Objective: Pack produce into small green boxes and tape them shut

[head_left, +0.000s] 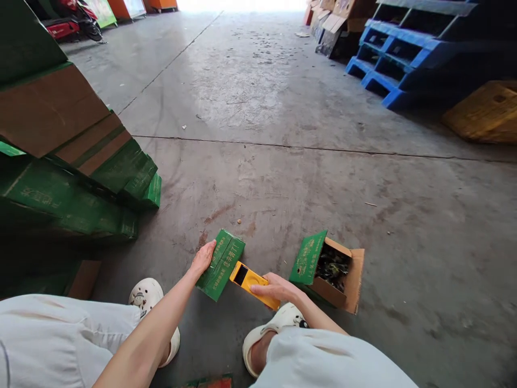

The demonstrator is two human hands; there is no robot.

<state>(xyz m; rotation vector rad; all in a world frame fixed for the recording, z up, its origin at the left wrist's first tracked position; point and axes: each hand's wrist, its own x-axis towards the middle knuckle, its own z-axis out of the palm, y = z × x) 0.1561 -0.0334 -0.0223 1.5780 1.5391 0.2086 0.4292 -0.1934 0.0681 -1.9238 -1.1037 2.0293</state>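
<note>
My left hand (203, 257) grips the left edge of a closed green cardboard box (222, 264) with pale printed lettering. In my right hand (274, 288) is a yellow handheld device (251, 280) with a dark rectangular window near its far end. That end reaches the right side of the closed box; whether they touch I cannot tell. To the right of my right hand, an open green box (309, 256) stands with its flaps out. Dark, shiny contents (333, 267) show inside it, too jumbled to name.
Green and brown cartons (81, 161) are stacked at the left. Blue pallets (398, 59) stand at the far right, near a worn brown carton (487, 113) and other boxes (337, 21). A red motorbike (67, 21) is at the far left. My white clogs (147, 296) flank the closed box.
</note>
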